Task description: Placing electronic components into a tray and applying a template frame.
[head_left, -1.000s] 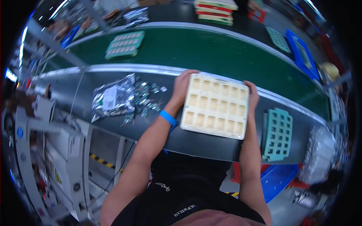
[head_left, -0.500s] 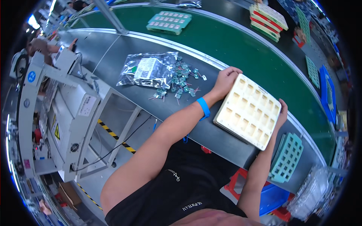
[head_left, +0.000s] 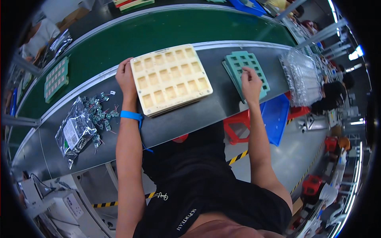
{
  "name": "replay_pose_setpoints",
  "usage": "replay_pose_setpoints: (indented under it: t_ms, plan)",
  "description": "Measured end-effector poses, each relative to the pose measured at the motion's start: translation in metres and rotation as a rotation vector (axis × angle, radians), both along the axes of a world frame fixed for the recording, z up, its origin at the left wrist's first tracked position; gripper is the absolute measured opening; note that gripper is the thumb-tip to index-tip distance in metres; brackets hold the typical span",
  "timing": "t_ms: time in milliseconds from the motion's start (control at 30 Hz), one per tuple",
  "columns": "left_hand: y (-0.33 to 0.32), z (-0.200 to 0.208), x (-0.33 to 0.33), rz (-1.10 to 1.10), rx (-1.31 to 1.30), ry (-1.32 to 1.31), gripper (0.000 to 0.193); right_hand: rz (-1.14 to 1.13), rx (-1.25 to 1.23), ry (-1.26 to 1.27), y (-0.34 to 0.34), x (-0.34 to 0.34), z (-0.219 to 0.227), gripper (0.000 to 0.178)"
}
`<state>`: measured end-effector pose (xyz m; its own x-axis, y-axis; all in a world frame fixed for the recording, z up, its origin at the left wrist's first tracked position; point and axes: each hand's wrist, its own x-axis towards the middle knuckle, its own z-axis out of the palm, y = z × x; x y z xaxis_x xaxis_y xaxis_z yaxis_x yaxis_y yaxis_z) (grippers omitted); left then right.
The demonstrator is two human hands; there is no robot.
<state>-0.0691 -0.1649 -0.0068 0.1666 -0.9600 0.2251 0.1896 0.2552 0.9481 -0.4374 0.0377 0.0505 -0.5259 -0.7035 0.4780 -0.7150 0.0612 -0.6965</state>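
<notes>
A cream tray [head_left: 169, 77] with rows of square pockets sits atop a stack on the dark bench, its pockets showing no parts. At its left edge my left hand [head_left: 127, 79], with a blue wristband, has its fingers closed round the rim. Farther right lies a small stack of green grid trays [head_left: 260, 75] with square openings. Over the upper one my right hand [head_left: 251, 84] has its fingers bent and drawn together on the grid; the fingertips are partly hidden. Left of my left forearm is a heap of small green circuit boards [head_left: 97, 113] with thin wires.
A silver plastic bag [head_left: 73, 133] lies by the boards. Behind the bench runs a green conveyor belt [head_left: 166, 29] with a filled green tray [head_left: 56, 79]. Bubble-wrapped trays [head_left: 301, 77] stand at the right end. A blue bin [head_left: 276, 119] and red stool [head_left: 237, 127] are below the bench edge.
My right hand has let go of the cream tray stack and moved right onto the green grid trays. The stack now rests flatter on the bench. The view has turned right.
</notes>
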Motion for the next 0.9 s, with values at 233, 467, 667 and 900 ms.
replay_pose_setpoints:
  t_ms: [233,467,667,900]
  plan:
    - [0.007,0.002,0.002,-0.042,0.023,0.050,0.021,-0.449,0.080,0.153,0.052,-0.145,-0.018,0.026]
    - [0.008,0.001,0.000,-0.067,0.026,0.052,0.021,-0.632,0.258,0.226,0.063,-0.212,-0.035,0.029]
    - [0.003,-0.009,0.010,-0.040,0.037,0.033,0.022,-0.699,0.457,0.234,0.045,-0.199,-0.039,0.031]
    - [0.007,-0.005,0.006,-0.056,0.081,0.073,0.020,-0.660,0.510,0.324,0.049,-0.193,-0.038,0.030]
